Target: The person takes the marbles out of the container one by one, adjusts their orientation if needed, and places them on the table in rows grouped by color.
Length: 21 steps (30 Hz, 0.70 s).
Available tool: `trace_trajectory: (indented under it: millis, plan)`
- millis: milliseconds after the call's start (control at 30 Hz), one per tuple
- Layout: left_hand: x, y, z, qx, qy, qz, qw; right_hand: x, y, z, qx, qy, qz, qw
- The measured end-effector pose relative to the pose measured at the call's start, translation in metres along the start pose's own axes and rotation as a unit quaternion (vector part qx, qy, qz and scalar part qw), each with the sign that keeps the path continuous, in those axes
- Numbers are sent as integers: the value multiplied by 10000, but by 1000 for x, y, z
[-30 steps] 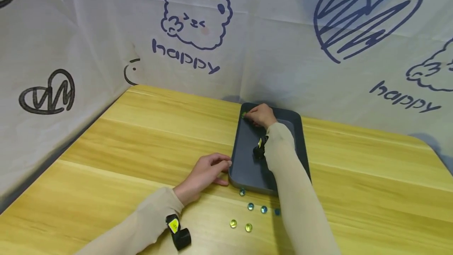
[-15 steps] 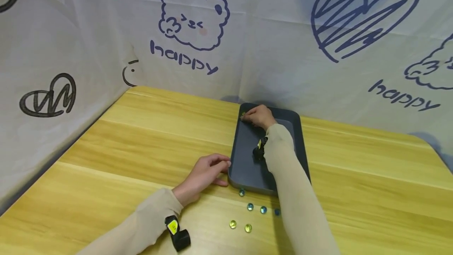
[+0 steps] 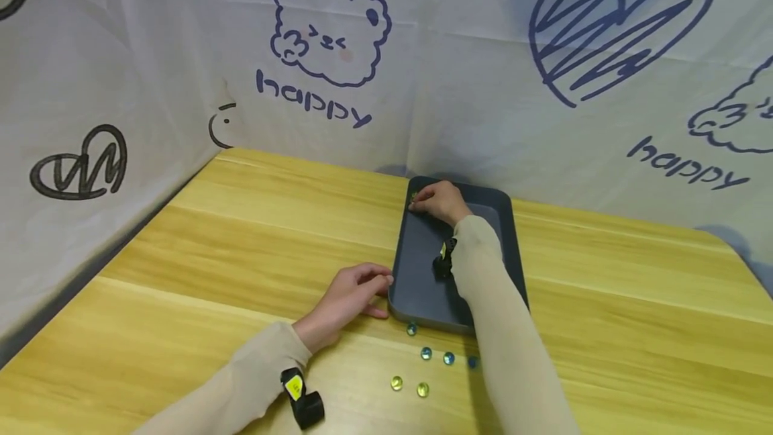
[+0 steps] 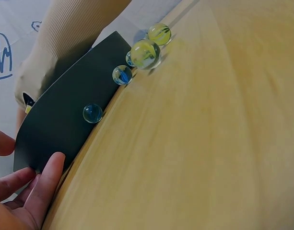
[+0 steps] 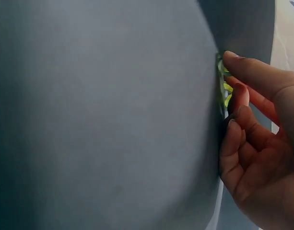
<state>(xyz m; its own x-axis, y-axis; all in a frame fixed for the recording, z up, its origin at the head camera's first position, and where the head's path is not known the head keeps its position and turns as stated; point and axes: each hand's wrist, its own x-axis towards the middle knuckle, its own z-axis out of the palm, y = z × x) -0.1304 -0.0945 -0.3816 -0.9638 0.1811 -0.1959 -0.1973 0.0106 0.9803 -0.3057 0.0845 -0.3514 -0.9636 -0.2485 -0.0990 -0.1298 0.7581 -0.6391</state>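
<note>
At the far left corner of a dark grey baking tray [image 3: 423, 247], my right hand [image 3: 443, 201] pinches a green-yellow glass marble [image 5: 223, 69] between thumb and fingertips. More yellow-green glass [image 5: 228, 89] shows just behind those fingers, along the tray's wall. The other fingers of that hand are curled in. My left hand [image 3: 356, 294] lies on the table at the tray's left side, its relaxed fingertips touching the wall near the front corner. In the left wrist view, its fingers [image 4: 48, 177] rest against the tray's dark outer side.
In front of the tray, several blue marbles [image 3: 449, 358] lie on the wooden table [image 3: 272, 233], one close to the tray's front edge. Two yellow marbles [image 3: 396, 382] sit nearer to me. A white cloth [image 3: 471, 86] with drawings hangs behind the table.
My right hand has shifted very slightly toward me along the tray's left wall, still in the far corner. The left hand and the marbles on the table stay where they were.
</note>
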Motion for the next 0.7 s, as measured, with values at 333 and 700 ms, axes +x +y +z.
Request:
trace_trajectory:
  millis: [333, 700]
  plan:
    - [0, 1, 0, 56, 17, 68, 10000, 0, 0, 2, -324, 44, -290, 9990]
    - [2, -1, 0, 70, -2, 137, 9999, -1, 4, 4, -245, -53, -346, 9991]
